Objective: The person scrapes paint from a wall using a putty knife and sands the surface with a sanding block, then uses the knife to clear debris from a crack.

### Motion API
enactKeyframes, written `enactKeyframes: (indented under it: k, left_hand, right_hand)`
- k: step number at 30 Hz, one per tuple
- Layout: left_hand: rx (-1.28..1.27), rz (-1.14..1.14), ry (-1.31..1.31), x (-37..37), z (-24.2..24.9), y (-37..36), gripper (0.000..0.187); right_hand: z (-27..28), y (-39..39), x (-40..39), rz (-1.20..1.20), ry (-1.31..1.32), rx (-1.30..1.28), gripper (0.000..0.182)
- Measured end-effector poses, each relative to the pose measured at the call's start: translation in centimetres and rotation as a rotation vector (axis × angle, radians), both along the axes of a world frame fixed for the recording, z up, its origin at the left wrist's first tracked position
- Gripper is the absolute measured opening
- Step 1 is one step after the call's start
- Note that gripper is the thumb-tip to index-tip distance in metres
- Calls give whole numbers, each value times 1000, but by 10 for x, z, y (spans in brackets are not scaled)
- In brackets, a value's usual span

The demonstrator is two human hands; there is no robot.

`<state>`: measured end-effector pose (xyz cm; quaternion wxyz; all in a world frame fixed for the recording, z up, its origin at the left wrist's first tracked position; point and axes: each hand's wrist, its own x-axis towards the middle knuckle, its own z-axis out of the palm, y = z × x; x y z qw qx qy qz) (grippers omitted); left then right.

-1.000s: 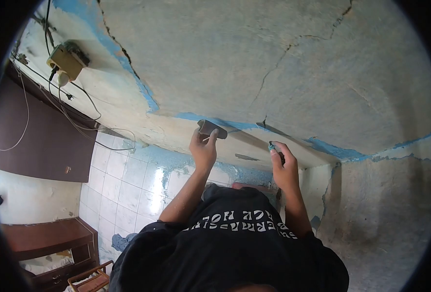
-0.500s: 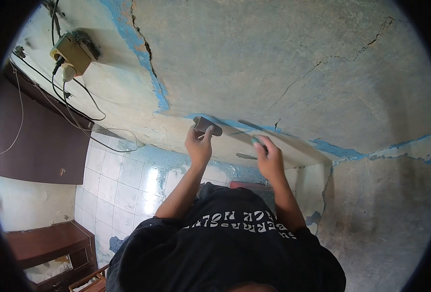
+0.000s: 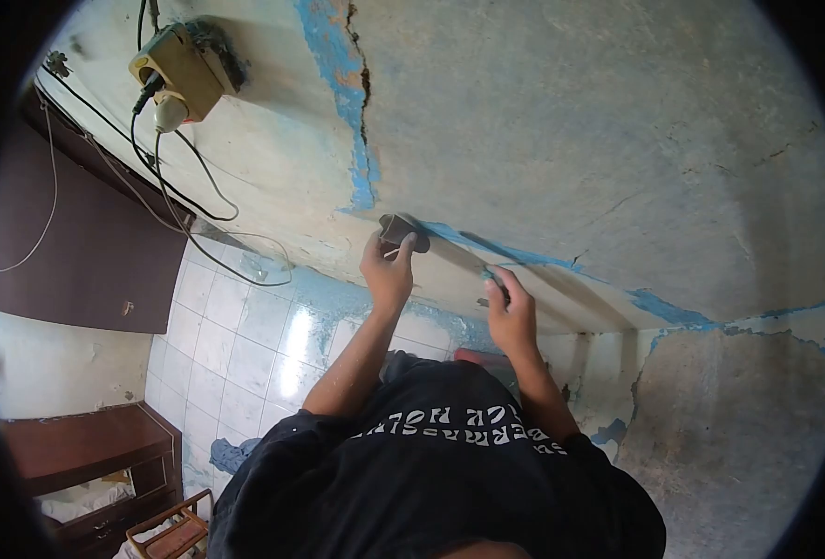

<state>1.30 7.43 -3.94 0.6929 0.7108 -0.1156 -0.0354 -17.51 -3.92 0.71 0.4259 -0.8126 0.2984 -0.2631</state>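
Observation:
My left hand pinches a curled dark brown sheet that looks like sandpaper, held close to the wall near the blue paint line. My right hand is closed around a green-handled tool. Its thin far end points up and left toward the sheet, too fine to make out fully. Beyond both hands runs a strip of exposed blue paint along the grey wall. Fingertips of the right hand hide much of the handle.
A yellowed socket box with plugged-in cables juts from the wall at upper left. Loose cables hang over a dark brown panel. White floor tiles lie below. A cracked blue band runs up the wall. Wooden furniture stands lower left.
The view has shifted, so the wall and socket box appear farther right. Both hands are now farther left along the wall, nearer the vertical blue band, still holding the sheet and tool.

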Motion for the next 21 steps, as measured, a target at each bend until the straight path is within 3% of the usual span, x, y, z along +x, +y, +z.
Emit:
enactKeyframes:
  k: [5, 13, 16, 21]
  left_hand:
    - [-28, 25, -8, 20, -5, 11, 31]
    - [-7, -12, 11, 26, -17, 19, 35]
    - [-4, -22, -3, 25, -14, 17, 36]
    - [-16, -37, -35, 22, -6, 11, 33]
  right_hand:
    - [19, -7, -39, -153, 21, 151, 32]
    - [9, 3, -19, -124, 116, 79, 32]
    - [16, -6, -31, -163, 108, 250, 31]
    - [15, 3, 9, -51, 69, 41, 30]
